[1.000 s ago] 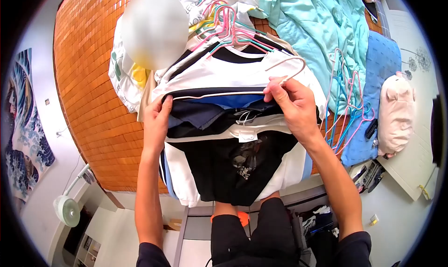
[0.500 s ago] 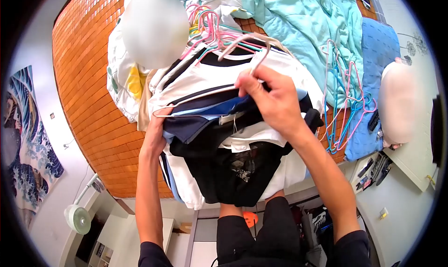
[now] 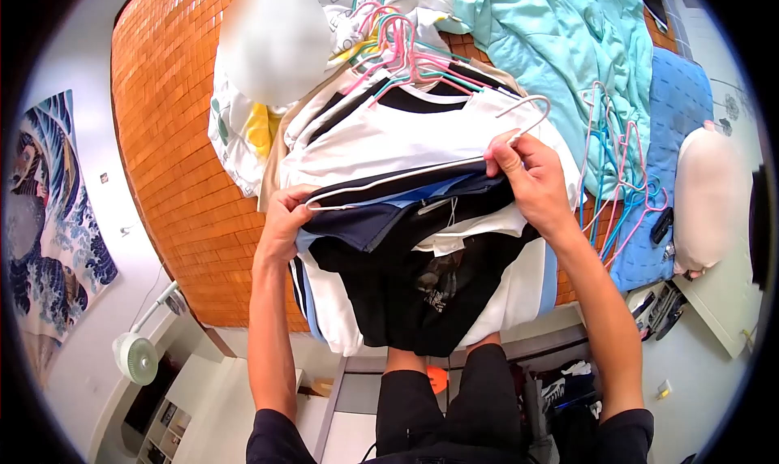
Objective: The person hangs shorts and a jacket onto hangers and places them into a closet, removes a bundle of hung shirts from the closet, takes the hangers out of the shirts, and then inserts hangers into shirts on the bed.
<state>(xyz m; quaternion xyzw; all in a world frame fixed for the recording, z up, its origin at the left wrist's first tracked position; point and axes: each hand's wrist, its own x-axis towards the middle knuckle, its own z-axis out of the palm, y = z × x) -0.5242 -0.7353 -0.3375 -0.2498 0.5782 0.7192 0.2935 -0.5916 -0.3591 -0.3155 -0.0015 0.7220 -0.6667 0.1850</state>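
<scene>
Well, the left hand pinches one end of the pale hanger by some navy cloth, while the right hand clasps its hook's base

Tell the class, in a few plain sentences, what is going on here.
A person is handling a white hanger at some dark clothing. The right hand grips it near its hook; the left hand pinches its other end. Beyond, a white shirt and other clothes lie with pink and green hangers on a brown mat.
</scene>
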